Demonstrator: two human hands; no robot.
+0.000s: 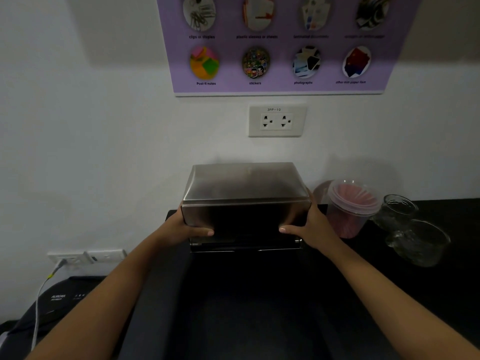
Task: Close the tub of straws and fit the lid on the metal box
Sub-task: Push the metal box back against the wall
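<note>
I see both hands clamped on the steel lid (pixel 244 193): left hand (pixel 181 227) on its left end, right hand (pixel 311 224) on its right, thumbs across the front. The lid sits over the metal box (pixel 246 245) at the wall (only the bottom edge shows). The tub of straws (pixel 350 209) stands lidded just right of it, on the black counter (pixel 259 307)

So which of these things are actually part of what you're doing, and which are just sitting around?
Part of the job:
- metal lid, held by left hand and right hand
- metal box beneath it
- tub of straws, lid on

Just lying about:
- clear glasses
- wall socket
- purple poster
- shredder
</note>
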